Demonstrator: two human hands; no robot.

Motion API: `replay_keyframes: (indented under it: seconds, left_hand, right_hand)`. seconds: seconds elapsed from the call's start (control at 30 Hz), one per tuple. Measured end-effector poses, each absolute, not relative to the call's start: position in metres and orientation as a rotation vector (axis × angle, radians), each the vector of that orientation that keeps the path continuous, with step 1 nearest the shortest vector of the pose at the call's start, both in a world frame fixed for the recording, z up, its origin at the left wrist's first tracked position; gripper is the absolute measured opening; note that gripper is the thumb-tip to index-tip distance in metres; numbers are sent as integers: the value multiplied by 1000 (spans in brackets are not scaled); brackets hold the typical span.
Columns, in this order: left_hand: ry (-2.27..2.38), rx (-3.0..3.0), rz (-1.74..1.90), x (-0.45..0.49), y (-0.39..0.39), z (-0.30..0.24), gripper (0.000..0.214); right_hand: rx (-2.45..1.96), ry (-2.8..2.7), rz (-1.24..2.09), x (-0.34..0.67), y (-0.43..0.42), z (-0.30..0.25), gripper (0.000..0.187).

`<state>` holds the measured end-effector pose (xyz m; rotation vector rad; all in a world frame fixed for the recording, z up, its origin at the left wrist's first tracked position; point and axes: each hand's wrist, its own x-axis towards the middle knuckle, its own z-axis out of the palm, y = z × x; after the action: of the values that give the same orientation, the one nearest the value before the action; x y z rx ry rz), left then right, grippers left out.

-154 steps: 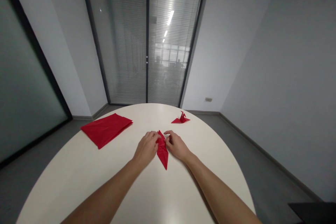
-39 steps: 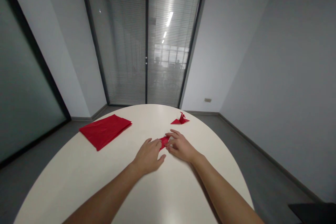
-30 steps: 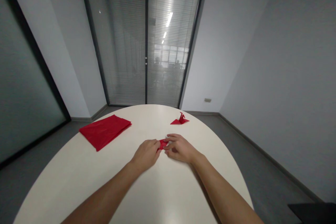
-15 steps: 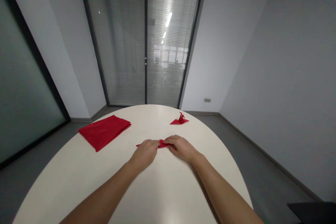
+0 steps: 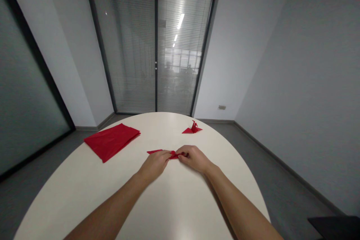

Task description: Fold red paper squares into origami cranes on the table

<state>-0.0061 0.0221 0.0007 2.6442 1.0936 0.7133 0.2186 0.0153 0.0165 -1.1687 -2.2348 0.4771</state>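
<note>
A small piece of folded red paper (image 5: pixel 173 155) lies on the white table between my two hands, one pointed end sticking out to the left. My left hand (image 5: pixel 156 162) is closed on its left part, fingers resting over the folds. With thumb and fingers bent together, my right hand (image 5: pixel 193 158) pinches the right part. The fingers cover much of the paper, so its full shape is hidden. Beyond my right hand stands a finished red paper crane (image 5: pixel 193 128) with its wings spread.
A stack of red paper sheets (image 5: pixel 112 140) lies at the table's left side. The round white table (image 5: pixel 168 202) has a curved edge all about. Behind it are glass doors with blinds (image 5: pixel 135 52). A dark object (image 5: pixel 334 227) shows at the lower right.
My left hand has shifted slightly toward me, baring more of the paper's left point. My right fingers have curled into a tighter pinch on the right part. The crane and stack stayed put.
</note>
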Motion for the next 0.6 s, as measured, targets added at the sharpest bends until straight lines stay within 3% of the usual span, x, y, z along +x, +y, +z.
replay_keyframes:
  seconds: [0.17,0.4,0.6]
  left_hand:
    - [1128,2647,672,-7,22,2,38]
    - [1192,2631,639,-8,23,1,41]
    - [1235,2633,616,-8,20,5,39]
  right_hand:
    - [-1147,-2229,520,218,13,20,26]
    - [-1158,-2306,439,217,11,22,37]
    - [-1214,-2312,341,218,14,19,29]
